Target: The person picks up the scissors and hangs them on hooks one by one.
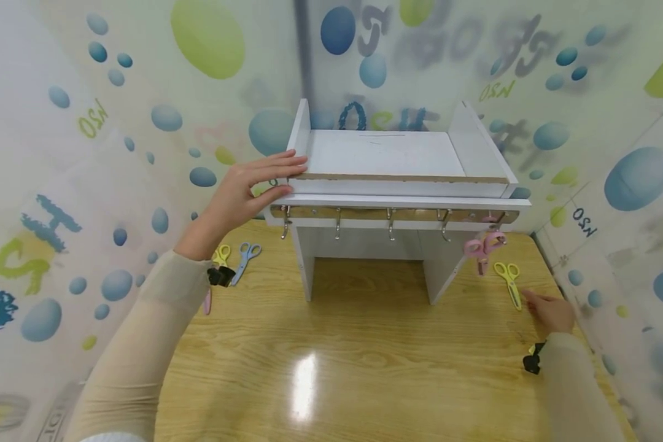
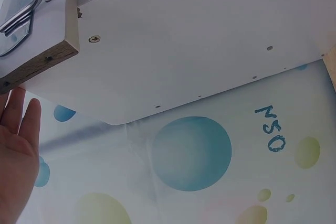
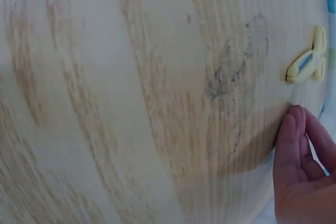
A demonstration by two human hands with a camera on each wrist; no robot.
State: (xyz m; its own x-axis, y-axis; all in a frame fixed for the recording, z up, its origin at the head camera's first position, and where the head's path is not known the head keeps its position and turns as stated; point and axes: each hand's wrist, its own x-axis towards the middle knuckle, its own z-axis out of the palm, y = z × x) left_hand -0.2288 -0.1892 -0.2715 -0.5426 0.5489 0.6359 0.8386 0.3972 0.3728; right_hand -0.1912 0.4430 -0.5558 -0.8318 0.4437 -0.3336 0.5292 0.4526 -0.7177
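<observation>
My left hand [image 1: 248, 187] rests on the left end of a white shelf unit [image 1: 398, 187], its fingers fairly straight over the top edge. In the left wrist view, the fingers of that hand [image 2: 18, 145] reach up beside the board's end. Pink scissors [image 1: 483, 248] hang from the rightmost hook of the metal hook rail [image 1: 364, 213]. On the table at right lie yellow scissors [image 1: 509, 283], with my right hand [image 1: 552, 313] just beside them. The right wrist view shows this hand [image 3: 304, 166] with thumb and fingertips close together, nothing visible between them, apart from the yellow scissors [image 3: 310, 61].
Left of the unit, blue scissors [image 1: 245, 261] and another yellow pair [image 1: 222, 252] lie on the wooden table [image 1: 364, 368], partly behind my left wrist. A pink piece [image 1: 207, 302] shows there too. Patterned walls [image 1: 210, 123] stand close around the table.
</observation>
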